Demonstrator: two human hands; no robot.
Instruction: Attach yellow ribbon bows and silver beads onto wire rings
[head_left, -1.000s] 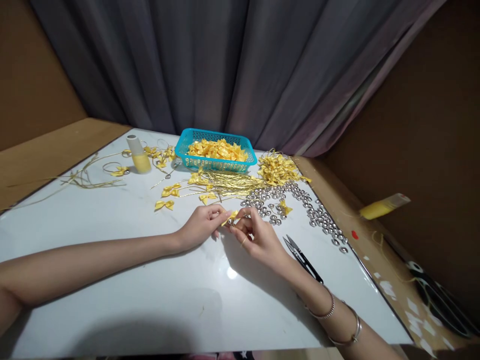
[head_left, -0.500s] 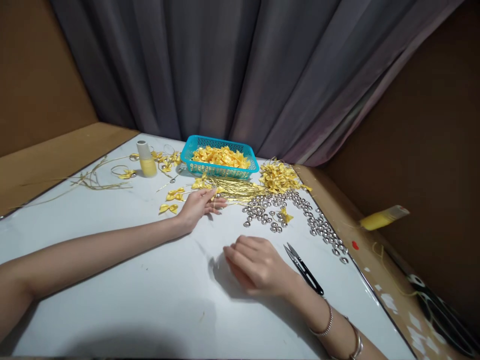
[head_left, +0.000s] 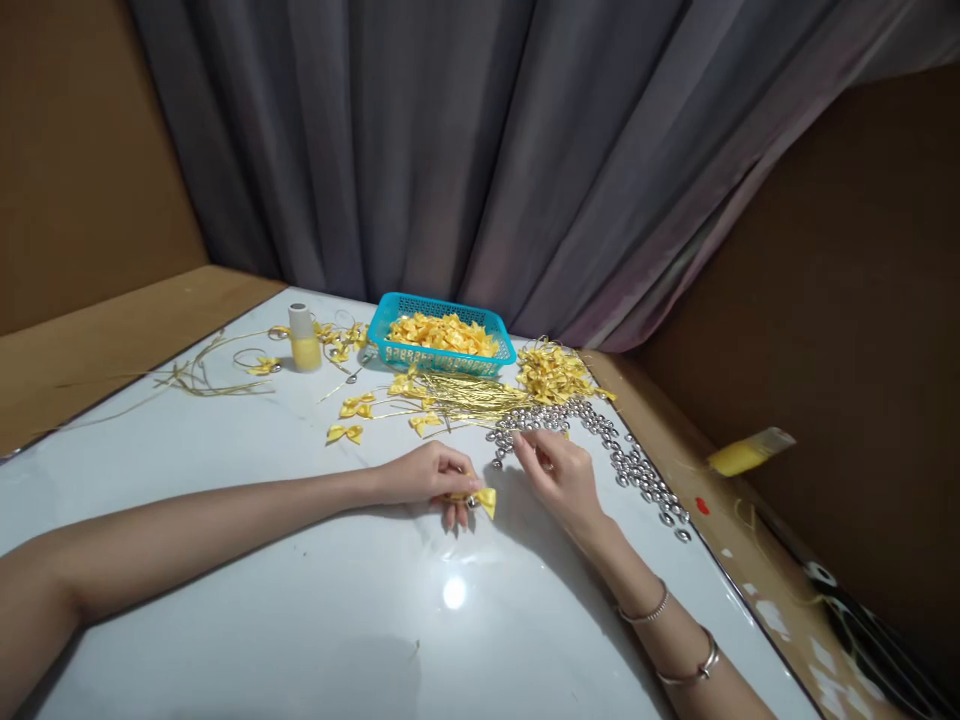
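My left hand (head_left: 439, 478) is closed over the middle of the table, pinching a yellow ribbon bow (head_left: 486, 500) with a shiny silver bead (head_left: 472, 503) at its centre. Part of the bow is covered by the fingers. To the right, apart from the bow, my right hand (head_left: 556, 475) hovers at the near edge of the silver beads (head_left: 634, 470). Its fingers are curled in a pinch, and I cannot make out what is between them. Loose yellow bows (head_left: 355, 405) lie beyond my left hand, beside a bundle of gold cords (head_left: 472, 392).
A blue basket (head_left: 379, 330) of yellow bows stands at the back. Left of it is a bottle (head_left: 304, 340) with yellow contents; right of it lies a heap of corded bows (head_left: 555, 374). A yellow tube (head_left: 750, 452) and dark-handled scissors (head_left: 862, 640) are off the table's right edge.
My left hand has come nearer and right with a bow and bead. My right hand has moved up toward the beads. The black thread snips are no longer visible near my right forearm.
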